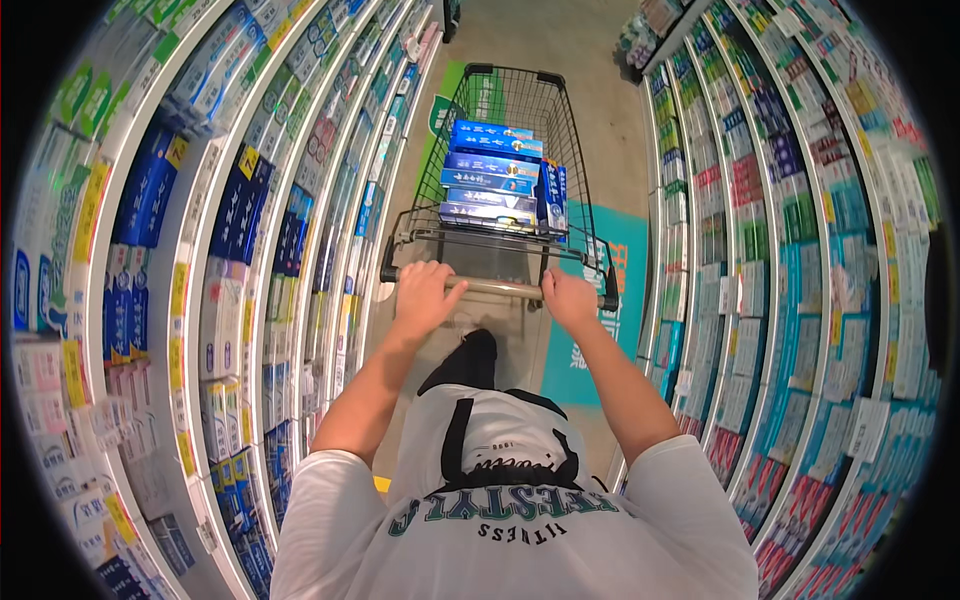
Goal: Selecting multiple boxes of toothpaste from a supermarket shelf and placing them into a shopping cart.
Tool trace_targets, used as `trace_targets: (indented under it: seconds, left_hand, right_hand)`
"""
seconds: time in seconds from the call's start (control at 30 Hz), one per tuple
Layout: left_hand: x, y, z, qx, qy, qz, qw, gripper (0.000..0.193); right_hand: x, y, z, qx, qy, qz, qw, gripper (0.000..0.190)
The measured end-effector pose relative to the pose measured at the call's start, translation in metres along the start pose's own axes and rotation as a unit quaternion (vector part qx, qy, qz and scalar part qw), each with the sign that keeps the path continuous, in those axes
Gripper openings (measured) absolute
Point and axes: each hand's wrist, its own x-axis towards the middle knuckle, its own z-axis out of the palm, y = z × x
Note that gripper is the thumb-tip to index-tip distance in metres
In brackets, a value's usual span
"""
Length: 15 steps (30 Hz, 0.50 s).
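My left hand (427, 295) is wrapped around the left part of the shopping cart's handle bar (501, 287), its thumb lying along the bar. Near the other end of the bar, my right hand (570, 298) grips it too. Ahead of both hands extends the black wire basket of the cart (568, 124). Several blue boxes (491, 165), which look like toothpaste cartons, are stacked flat inside it. Beside that stack, on its right, a few dark blue boxes (553, 193) stand on end.
Shelves with boxed toothpaste (244, 195) line the left side. On the right, shelves (750, 247) carry packaged toothbrushes and other boxes. Between them runs a grey floor (611, 150) with a teal floor graphic (600, 337) and a green one (452, 79).
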Motion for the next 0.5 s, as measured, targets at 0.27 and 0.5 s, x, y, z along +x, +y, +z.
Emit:
trace_targets:
  seconds: [0.27, 0.5]
  left_hand:
    - [-0.144, 0.030, -0.018, 0.016, -0.014, -0.017, 1.000, 0.033]
    - [-0.289, 0.058, -0.033, 0.015, -0.029, -0.024, 0.999, 0.035]
  right_hand:
    - [-0.143, -0.021, 0.030, 0.001, -0.013, -0.004, 1.000, 0.035]
    - [-0.293, -0.044, 0.047, -0.016, -0.087, -0.001, 0.996, 0.036]
